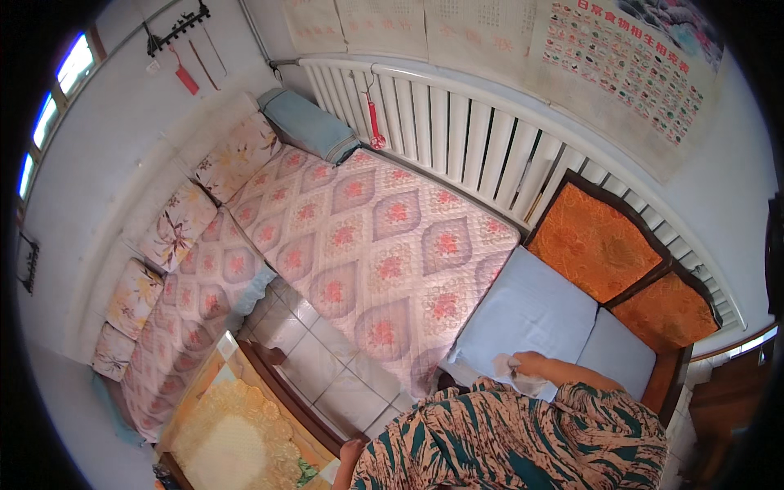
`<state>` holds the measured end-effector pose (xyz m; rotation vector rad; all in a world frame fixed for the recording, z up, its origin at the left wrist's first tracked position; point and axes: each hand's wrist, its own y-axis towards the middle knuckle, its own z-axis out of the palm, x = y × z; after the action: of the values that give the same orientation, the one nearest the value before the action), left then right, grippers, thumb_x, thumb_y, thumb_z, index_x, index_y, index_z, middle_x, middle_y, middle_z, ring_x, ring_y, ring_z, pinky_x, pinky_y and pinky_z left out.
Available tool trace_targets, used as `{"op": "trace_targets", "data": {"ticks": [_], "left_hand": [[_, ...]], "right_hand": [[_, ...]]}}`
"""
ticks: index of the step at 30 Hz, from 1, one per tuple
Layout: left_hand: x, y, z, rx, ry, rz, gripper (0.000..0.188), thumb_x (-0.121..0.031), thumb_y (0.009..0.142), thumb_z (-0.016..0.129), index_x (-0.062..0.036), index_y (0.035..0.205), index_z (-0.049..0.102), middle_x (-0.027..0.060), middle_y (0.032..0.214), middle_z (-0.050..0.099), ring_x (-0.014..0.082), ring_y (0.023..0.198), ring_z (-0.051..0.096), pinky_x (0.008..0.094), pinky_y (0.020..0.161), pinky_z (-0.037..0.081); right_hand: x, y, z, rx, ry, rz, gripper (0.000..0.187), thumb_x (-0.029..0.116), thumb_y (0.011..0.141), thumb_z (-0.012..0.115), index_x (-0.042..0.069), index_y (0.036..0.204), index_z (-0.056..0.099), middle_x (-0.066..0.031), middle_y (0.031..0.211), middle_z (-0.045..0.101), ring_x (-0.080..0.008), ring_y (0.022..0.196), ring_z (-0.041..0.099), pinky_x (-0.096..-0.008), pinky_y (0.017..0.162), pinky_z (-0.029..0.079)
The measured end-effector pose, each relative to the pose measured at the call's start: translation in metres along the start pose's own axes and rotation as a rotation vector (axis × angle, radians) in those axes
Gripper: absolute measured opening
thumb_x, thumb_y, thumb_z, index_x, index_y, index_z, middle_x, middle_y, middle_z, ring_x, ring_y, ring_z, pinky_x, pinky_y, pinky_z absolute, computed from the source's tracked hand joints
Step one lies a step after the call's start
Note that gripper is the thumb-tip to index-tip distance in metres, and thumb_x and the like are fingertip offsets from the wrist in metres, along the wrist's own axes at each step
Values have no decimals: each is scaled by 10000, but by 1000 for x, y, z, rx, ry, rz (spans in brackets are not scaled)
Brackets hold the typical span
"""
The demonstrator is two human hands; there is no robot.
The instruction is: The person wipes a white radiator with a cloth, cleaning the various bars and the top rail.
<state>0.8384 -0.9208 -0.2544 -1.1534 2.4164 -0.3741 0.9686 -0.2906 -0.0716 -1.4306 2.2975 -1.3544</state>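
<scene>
My right hand (pixel 529 363) is closed on a thin whitish cloth (pixel 532 384). It hangs from the fingers, partly against my patterned clothing and partly over the light blue seat cushion (pixel 531 298). Whether it is fabric or plastic is hard to tell. My left hand (pixel 351 452) is low, at the dark wooden edge of a table (pixel 282 392) with a yellowish, lace-patterned cover. It seems to rest on that edge; its fingers are too small and shaded to make out.
Quilted floral covers (pixel 343 237) lie on a wide sofa bed, with flowered cushions (pixel 184 224) along the left wall and a blue pillow (pixel 306 122) in the corner. A white radiator (pixel 441 131) lines the back wall. Orange backrests (pixel 600 237) stand at right. White floor tiles (pixel 347 392) show between table and bed.
</scene>
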Motion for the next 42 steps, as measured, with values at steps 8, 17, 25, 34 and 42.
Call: {"op": "trace_targets", "data": {"ticks": [8,17,25,34,42], "left_hand": [[-114,135,-171,129,-1206,-480,409,-266,931,546,16,1224,589,163,1098,670,278,970,661,391,801,543],[83,204,-90,382,-383,-276,460,-519,861,582,-154,1117,694,128,1105,680,291,978,658,423,810,520],[130,286,-263,259,-983,-640,245,-264,889,572,-95,1048,653,68,908,672,202,774,654,383,599,520],[195,304,-307,380,-802,-570,219,-243,846,558,-61,895,670,55,741,662,169,646,641,335,541,518],[157,255,-297,530,-813,-345,355,-311,829,626,-73,1087,682,94,939,699,207,828,683,365,691,551]], "right_hand": [[-26,-21,-49,-204,130,325,439,287,852,617,107,1241,518,-178,1119,634,-370,1029,606,-448,854,478],[36,1,0,-280,234,304,416,333,826,616,43,1122,580,-204,1017,651,-387,994,606,-444,840,478],[114,19,107,-276,315,394,420,396,822,622,45,1050,594,-215,1027,647,-396,974,607,-463,832,480],[255,10,96,-389,567,350,344,286,823,652,65,1073,569,-195,1046,652,-405,982,612,-454,841,486],[238,13,127,-310,554,567,361,382,866,584,78,1059,568,-233,1042,652,-421,1025,601,-485,837,479]]}}
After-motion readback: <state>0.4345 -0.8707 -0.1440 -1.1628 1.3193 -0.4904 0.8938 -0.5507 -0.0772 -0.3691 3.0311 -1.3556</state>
